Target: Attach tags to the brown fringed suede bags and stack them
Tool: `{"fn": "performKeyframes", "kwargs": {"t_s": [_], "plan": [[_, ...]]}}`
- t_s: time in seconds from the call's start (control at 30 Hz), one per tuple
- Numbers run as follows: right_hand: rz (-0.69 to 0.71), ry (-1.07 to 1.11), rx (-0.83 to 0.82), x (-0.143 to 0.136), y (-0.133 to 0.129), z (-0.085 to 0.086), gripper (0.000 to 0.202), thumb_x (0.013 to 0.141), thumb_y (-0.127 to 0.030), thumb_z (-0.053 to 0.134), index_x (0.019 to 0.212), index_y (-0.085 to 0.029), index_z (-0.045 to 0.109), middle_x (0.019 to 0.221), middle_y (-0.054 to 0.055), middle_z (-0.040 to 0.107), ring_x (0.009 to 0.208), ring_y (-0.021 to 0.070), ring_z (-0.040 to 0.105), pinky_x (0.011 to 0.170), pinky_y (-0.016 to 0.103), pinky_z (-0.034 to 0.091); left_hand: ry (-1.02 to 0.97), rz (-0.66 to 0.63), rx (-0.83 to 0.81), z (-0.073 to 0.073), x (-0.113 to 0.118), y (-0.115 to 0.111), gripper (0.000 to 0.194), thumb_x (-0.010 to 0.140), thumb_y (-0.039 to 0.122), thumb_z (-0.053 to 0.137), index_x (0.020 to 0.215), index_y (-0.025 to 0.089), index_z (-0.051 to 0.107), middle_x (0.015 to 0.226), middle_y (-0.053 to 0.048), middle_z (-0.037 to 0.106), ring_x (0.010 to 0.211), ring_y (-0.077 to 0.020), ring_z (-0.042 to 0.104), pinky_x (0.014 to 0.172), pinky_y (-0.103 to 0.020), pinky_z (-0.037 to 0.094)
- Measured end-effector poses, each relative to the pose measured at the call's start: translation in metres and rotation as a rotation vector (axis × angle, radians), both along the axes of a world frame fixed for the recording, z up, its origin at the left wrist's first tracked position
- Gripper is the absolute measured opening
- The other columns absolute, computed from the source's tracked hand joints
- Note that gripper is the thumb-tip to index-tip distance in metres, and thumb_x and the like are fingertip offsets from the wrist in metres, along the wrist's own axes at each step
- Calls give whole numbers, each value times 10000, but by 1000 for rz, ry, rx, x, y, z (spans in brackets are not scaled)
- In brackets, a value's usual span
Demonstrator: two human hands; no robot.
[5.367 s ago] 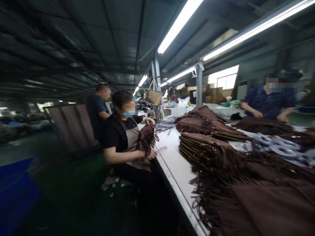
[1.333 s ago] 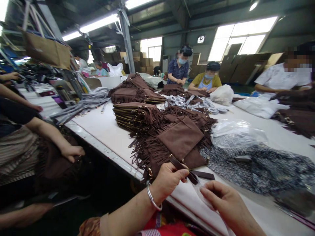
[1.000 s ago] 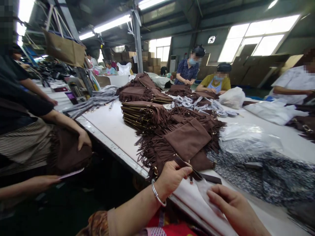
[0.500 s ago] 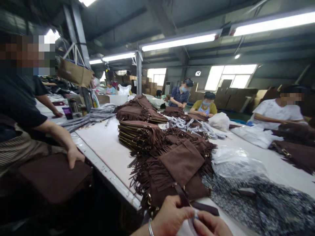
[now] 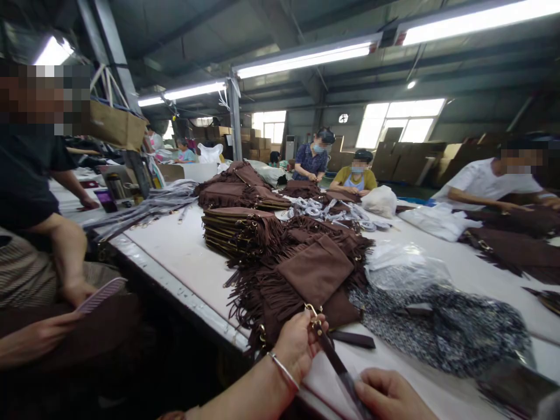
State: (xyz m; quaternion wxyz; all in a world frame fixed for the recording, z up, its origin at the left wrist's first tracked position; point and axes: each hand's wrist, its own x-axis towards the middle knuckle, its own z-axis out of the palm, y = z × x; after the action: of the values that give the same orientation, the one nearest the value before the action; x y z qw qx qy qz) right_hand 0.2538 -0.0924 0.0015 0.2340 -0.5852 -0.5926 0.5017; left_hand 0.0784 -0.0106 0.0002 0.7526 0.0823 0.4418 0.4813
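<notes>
Brown strap (image 5: 335, 359) pinched at clasp end by left hand (image 5: 297, 344), running down to right hand (image 5: 387, 396) at 5 o'clock, right grip unclear. Fringed bag pile (image 5: 306, 274) touching at 12. Table edge (image 5: 184, 291) at 9, bare tabletop beyond. Plastic bag (image 5: 406, 271) at 2.

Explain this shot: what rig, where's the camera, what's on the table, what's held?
No machine here: a person works bare-handed, and the one camera sits on their head, looking forward and down. The left hand pinches a dark strap just below its gold clasp; the right hand has its grip on the strap lower down. On the white table lie brown fringed bags, a neat stack of them, and clear plastic bags. Co-workers sit around; one at left holds a pink comb.
</notes>
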Motion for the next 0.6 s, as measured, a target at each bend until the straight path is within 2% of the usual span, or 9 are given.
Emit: {"fn": "performKeyframes", "kwargs": {"t_s": [0.07, 0.2, 0.33, 0.47, 0.6], "plan": [[-80, -71, 70, -7, 3, 5, 470, 763, -551, 555, 497, -170, 490, 495, -36, 384, 533, 113, 349, 505, 242, 238, 21, -55, 51, -2, 4, -3, 157, 875, 279, 564, 921, 138, 614, 840, -66, 690, 713, -157, 667, 623, -271, 502], [-131, -86, 159, -20, 25, 17, 416, 772, -486, 560, 517, -159, 596, 482, -25, 471, 523, 121, 397, 495, 245, 249, 66, -136, 104, -1, 3, -7, 148, 796, 248, 644, 887, 131, 650, 827, -44, 667, 649, -108, 608, 570, -217, 445], [-177, -61, 142, -30, 50, 13, 423, 768, -500, 557, 565, -146, 670, 494, -14, 543, 512, 125, 441, 484, 241, 278, 129, -130, 147, -5, 3, -9, 187, 735, 279, 680, 845, 131, 654, 781, -34, 646, 640, -115, 585, 568, -226, 443], [-236, 30, 100, -40, 65, 6, 400, 756, -488, 573, 590, -140, 679, 531, 14, 614, 514, 139, 505, 503, 249, 354, 192, -135, 287, -15, 9, -13, 252, 708, 339, 696, 753, 95, 653, 674, -32, 608, 583, -113, 540, 552, -233, 435], [-287, 136, -6, -43, 69, 2, 374, 737, -496, 598, 634, -141, 661, 520, 4, 596, 484, 134, 501, 486, 252, 370, 180, -178, 237, -16, 5, -19, 315, 746, 401, 665, 864, 109, 649, 753, -59, 647, 620, -136, 586, 574, -257, 470]]}}
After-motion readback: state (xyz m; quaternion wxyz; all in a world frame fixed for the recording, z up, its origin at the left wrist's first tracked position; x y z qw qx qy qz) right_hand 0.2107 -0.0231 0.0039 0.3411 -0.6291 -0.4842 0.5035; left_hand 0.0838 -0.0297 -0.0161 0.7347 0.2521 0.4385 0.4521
